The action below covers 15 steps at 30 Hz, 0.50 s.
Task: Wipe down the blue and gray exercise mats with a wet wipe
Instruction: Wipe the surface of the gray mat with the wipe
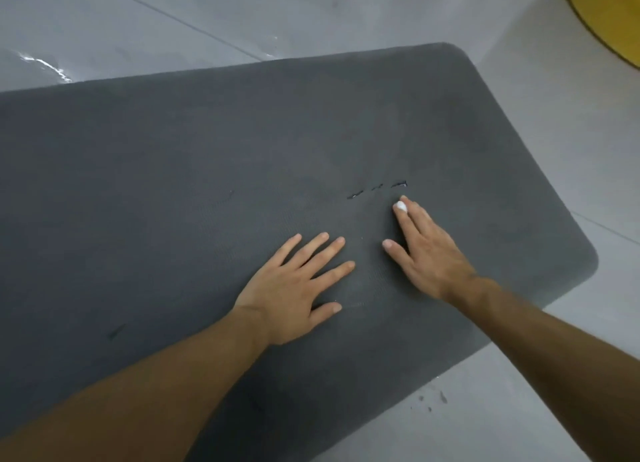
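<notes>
The gray exercise mat (207,171) lies flat on the floor and fills most of the view, with its rounded corners at the right. My left hand (294,288) rests palm down on the mat with fingers spread and nothing in it. My right hand (426,250) lies to the right of it, fingers pressed on a small bunched white wet wipe (401,206) that peeks out at the fingertips. Just beyond the wipe, small dark tears or wet marks (377,189) show on the mat. No blue mat is in view.
Glossy pale gray floor tiles (173,22) surround the mat. A yellow round object (609,15) sits at the top right corner. A few dark specks (433,401) lie on the floor below the mat's near edge.
</notes>
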### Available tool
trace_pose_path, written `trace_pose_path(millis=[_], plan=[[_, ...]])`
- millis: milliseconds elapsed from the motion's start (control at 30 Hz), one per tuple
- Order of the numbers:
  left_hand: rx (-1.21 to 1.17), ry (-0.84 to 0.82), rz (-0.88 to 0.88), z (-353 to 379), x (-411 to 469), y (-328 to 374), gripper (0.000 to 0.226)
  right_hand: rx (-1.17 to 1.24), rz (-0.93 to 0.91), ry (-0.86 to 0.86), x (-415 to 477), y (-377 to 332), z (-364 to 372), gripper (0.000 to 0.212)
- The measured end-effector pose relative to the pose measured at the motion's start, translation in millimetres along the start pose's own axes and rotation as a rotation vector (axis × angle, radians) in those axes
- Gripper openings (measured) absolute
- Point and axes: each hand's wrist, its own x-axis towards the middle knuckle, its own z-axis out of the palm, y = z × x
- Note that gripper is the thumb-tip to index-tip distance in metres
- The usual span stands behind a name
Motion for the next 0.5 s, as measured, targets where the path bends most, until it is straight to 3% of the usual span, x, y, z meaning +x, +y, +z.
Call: trace_pose_path(millis=[100,167,367,500], plan=[[0.008,-0.001,-0.050,1.3,-42.4,-28.3,0.069,0.191,0.345,0.071,17.1,-14.9,1.2,0.078],[0.008,0.013,-0.117,0.6,-66.8,-42.4,0.070,0.209,0.369,0.061,21.6,-46.8,10.2,0.081],[-0.023,0.053,-0.315,6.2,-130.5,-63.2,0.071,-0.014,-0.199,-0.028,-39.8,-149.8,46.6,0.082],[-0.023,0.067,-0.386,13.4,-158.5,-67.2,0.072,-0.157,-0.446,-0.046,-92.6,-187.2,73.3,0.087]])
